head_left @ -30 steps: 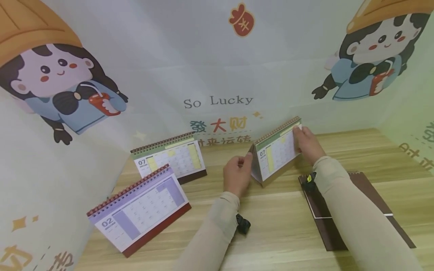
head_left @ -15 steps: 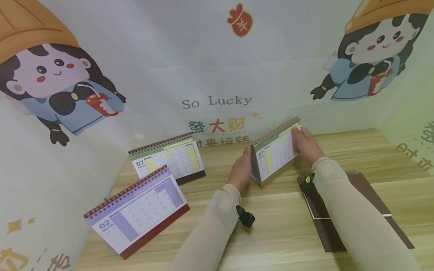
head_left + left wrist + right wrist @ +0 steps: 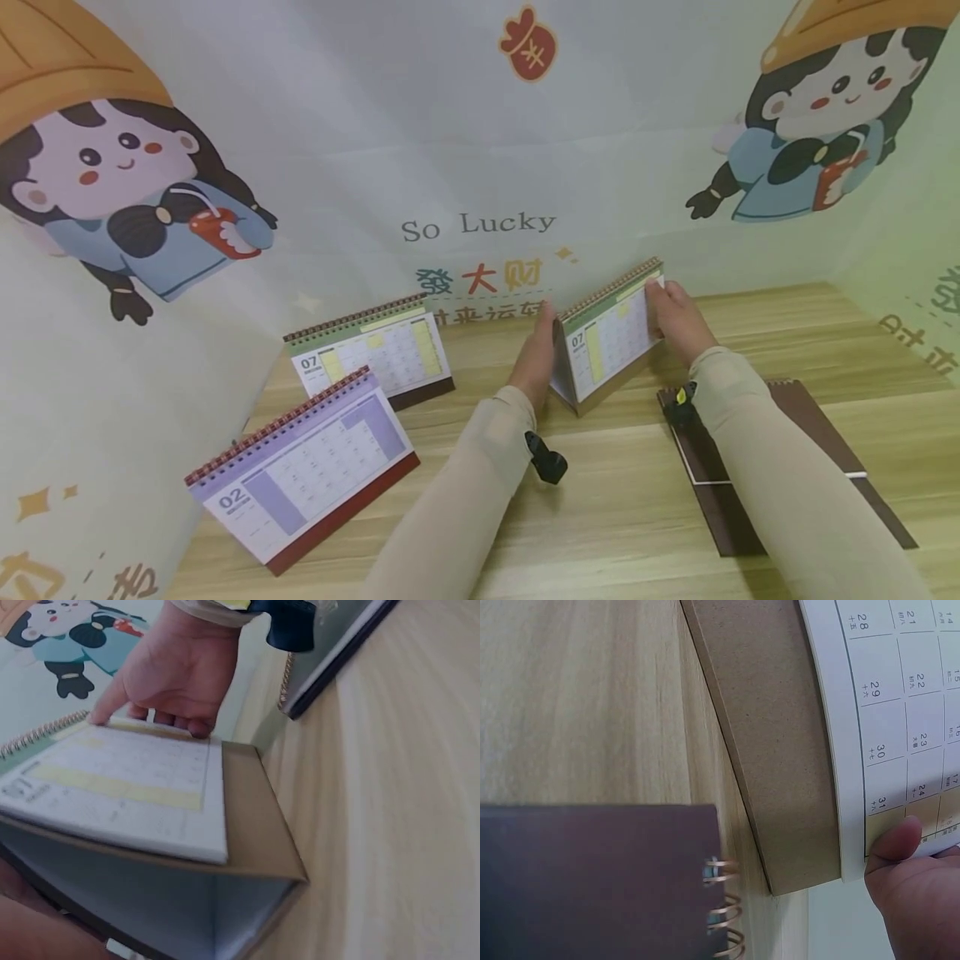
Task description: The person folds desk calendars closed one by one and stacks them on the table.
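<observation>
A tent-shaped desk calendar (image 3: 611,333) with a green header and "07" stands on the table, angled toward the back. My right hand (image 3: 678,321) grips its right edge; in the right wrist view the thumb (image 3: 900,841) presses on the page's corner. My left hand (image 3: 534,358) is at the calendar's left edge, reaching round its back, so its fingers are mostly hidden. In the left wrist view part of the left hand (image 3: 37,922) shows beside the back panel, and the triangular hollow between the panels is visible.
Two more desk calendars stand at left: a green-topped "07" one (image 3: 390,358) behind a purple "02" one (image 3: 315,475). A dark brown spiral-bound calendar (image 3: 810,433) with a white band lies flat under the right forearm. Cartoon-printed cloth (image 3: 360,133) walls the table (image 3: 615,508).
My left hand has straightened from a curled pose and slid up and behind the calendar's left edge. The right hand and the calendars have hardly moved.
</observation>
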A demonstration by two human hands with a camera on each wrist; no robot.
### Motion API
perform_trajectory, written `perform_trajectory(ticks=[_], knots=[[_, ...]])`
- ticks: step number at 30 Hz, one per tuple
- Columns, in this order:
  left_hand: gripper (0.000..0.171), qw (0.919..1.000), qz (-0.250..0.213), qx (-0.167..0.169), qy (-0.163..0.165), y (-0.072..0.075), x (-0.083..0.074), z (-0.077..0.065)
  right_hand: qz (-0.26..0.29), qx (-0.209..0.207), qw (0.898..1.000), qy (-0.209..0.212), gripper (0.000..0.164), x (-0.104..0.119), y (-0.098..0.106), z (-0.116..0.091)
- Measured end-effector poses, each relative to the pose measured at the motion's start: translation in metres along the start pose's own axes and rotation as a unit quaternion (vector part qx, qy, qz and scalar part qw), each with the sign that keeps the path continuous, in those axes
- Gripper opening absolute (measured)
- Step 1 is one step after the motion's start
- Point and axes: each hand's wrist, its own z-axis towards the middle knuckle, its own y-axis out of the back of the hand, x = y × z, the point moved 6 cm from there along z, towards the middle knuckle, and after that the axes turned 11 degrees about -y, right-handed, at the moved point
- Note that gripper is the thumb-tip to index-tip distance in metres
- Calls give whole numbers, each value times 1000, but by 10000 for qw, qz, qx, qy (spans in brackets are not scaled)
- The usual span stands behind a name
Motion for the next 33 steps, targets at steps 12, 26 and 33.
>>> perform_trajectory(ticks=[12,26,33], knots=[[68,9986,44,-509,146,-7,-15,7,127,48,9999,66,64,2,-3,0],[33,9952,-513,-835,57,-9,-25,9,24,49,10000,47,69,3,-1,-1],[31,9938,-272,-1017,-344,-9,-27,7,-21,-18,10000,41,70,3,-1,-2]])
